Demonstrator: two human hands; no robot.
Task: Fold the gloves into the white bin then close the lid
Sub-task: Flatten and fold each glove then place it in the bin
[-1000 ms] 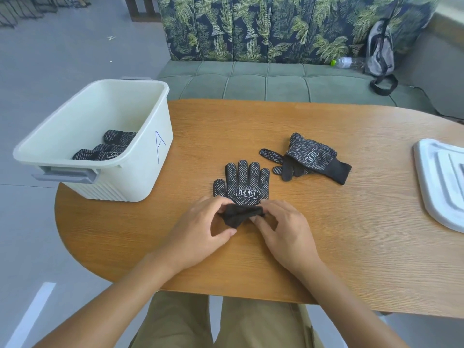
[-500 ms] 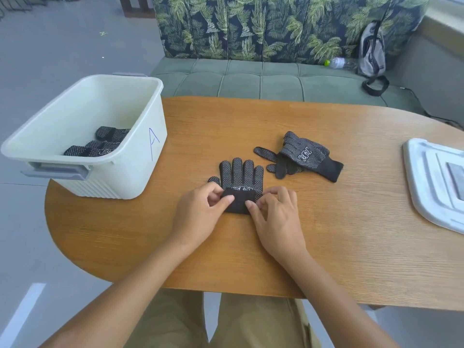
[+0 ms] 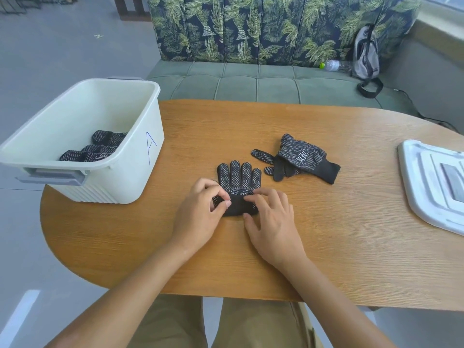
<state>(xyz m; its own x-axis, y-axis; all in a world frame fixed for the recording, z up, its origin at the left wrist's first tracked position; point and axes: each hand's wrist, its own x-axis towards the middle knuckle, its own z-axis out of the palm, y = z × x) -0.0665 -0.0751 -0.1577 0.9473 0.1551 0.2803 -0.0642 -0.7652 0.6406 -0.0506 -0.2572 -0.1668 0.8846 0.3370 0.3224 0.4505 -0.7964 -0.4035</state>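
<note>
Left hand [image 3: 200, 212] pinches the folded cuff of the flat glove [image 3: 238, 187] on the table [image 3: 326, 247]; right hand [image 3: 273, 217] fingers, spread, press the fold so it holds. Second glove [image 3: 301, 158] lies beyond; white bin [image 3: 130, 156] far left already holds folded gloves [image 3: 98, 149]; lid [image 3: 431, 182] off, far right.

A second ago the cuff of the flat glove [image 3: 238, 177] was bunched and lifted between both hands; now it lies folded over the palm toward 12 o'clock, covering the lower edge of the white logo. The left hand [image 3: 200, 212] has shifted from gripping the raised cuff to pinching the fold's 9 o'clock edge; the right hand [image 3: 272, 219] has let go of its grip, its fingertips [image 3: 253, 197] now pressing the fold flat.
</note>
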